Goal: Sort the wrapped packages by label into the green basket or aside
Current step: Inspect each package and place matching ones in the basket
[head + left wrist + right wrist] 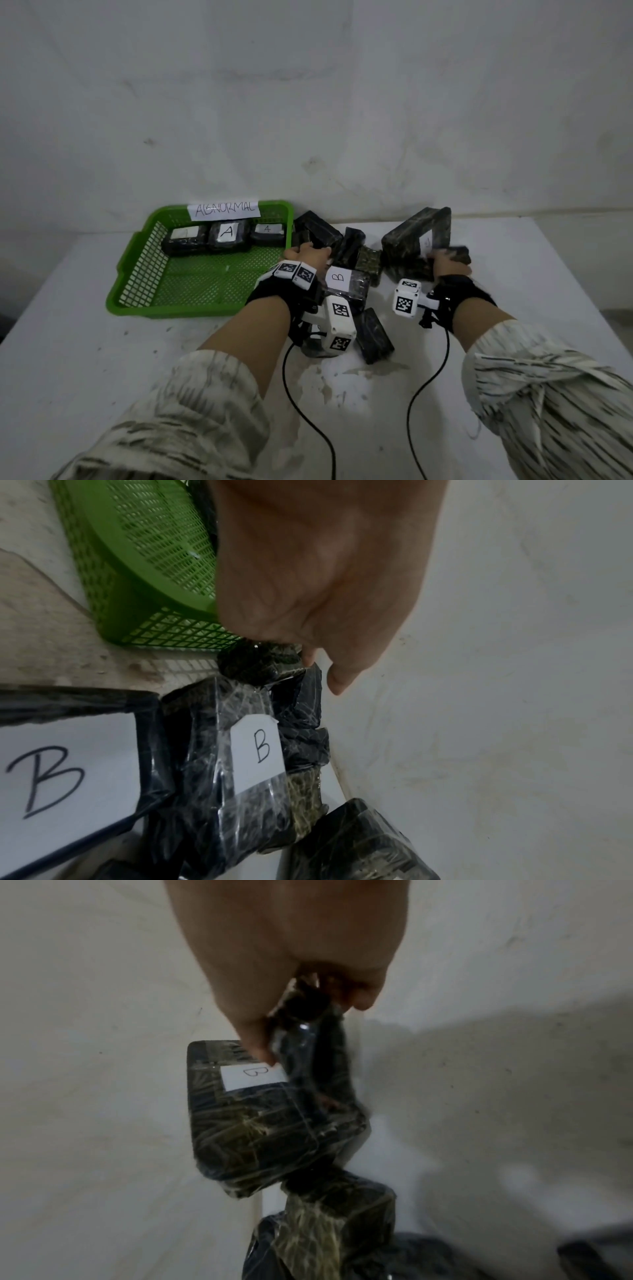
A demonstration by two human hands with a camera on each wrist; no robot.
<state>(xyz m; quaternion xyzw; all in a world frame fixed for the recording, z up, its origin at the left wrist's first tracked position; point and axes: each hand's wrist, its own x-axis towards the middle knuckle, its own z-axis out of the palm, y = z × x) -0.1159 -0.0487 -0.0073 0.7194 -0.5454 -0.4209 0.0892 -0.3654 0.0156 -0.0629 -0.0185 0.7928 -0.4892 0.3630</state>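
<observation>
The green basket (pixel 137 274) marked ABNORMAL holds three dark wrapped packages (pixel 227 234) along its far wall, one labelled A and one labelled 4. Several more dark packages lie piled to its right. My left hand (pixel 310 253) curls over a small dark package (pixel 260 664) beside the basket's corner (pixel 137 593). Near that hand lie two packages labelled B (pixel 246 764). My right hand (pixel 445 258) pinches a small dark package (pixel 308 1031), whose label is hidden. It hangs in front of a large B-labelled package (pixel 246 1110) that stands on edge (pixel 416 236).
The white table (pixel 102 359) ends at a wall just behind the pile. Another dark package (pixel 375 335) lies near my left wrist camera. Two black cables trail from my wrists toward the front edge. Bare tabletop stretches to the right of the pile.
</observation>
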